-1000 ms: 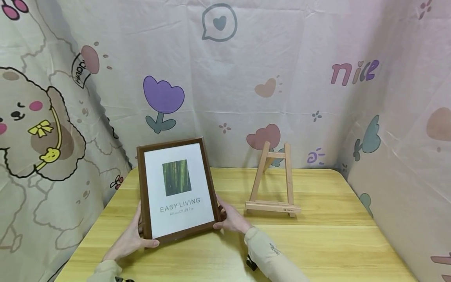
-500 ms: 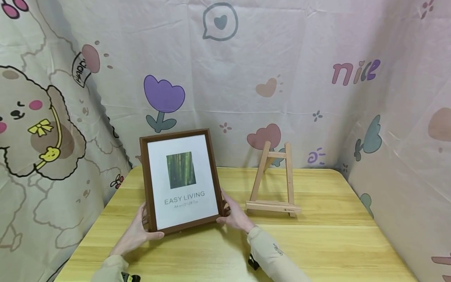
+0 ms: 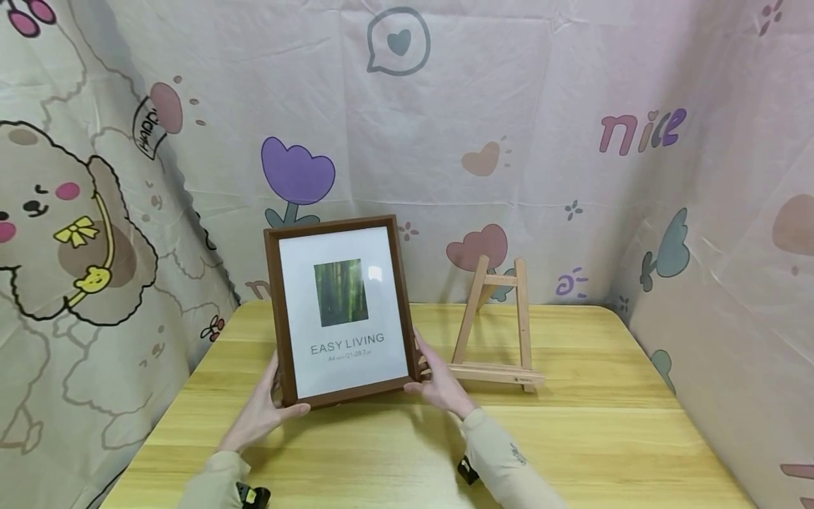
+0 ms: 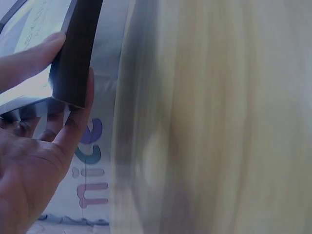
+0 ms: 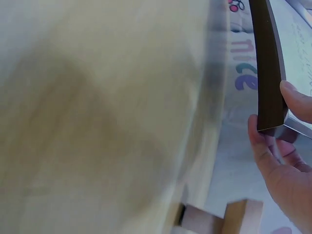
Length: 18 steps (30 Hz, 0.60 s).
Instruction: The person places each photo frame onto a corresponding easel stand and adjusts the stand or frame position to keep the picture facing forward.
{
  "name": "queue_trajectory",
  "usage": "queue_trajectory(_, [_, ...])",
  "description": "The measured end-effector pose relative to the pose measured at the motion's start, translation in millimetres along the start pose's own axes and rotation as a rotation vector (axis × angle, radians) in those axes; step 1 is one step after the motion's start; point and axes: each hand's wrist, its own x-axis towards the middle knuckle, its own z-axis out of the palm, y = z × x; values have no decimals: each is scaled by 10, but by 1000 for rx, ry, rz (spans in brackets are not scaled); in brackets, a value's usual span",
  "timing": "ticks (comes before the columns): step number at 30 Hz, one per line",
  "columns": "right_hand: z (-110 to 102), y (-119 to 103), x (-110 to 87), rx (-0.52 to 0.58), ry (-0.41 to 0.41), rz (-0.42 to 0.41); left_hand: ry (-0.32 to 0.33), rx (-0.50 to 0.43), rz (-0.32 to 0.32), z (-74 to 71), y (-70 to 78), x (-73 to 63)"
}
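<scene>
A brown picture frame [image 3: 342,311] is held up over the table, leaning back and slightly tilted. It shows a green bamboo picture above the words EASY LIVING. My left hand [image 3: 263,410] grips its lower left corner, thumb on the front edge and fingers behind, as the left wrist view also shows. The lower right corner is gripped by my right hand [image 3: 443,382]; in the right wrist view its thumb [image 5: 295,100] lies on the front and the fingers reach behind. Just right of that hand stands a small wooden easel [image 3: 494,375] with a ledge across its front.
The light wood table [image 3: 585,438] spans the area beneath both hands. Printed fabric [image 3: 394,141] hangs behind it and along both sides. Part of the easel [image 5: 243,217] appears low in the right wrist view.
Both hands have raised the picture frame and brought it to the right, closer to the easel. The easel has stayed in place.
</scene>
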Motion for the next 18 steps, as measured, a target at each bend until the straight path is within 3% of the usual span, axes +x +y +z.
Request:
queue_trajectory(3, [-82, 5, -28, -4, 25, -11, 4, -28, 27, 64, 37, 43])
queue_trajectory(10, [-266, 25, -109, 59, 94, -18, 28, 7, 35, 201, 169, 151])
queue_trajectory(18, [-505, 115, -252, 84, 142, 7, 38, -21, -7, 411, 319, 276])
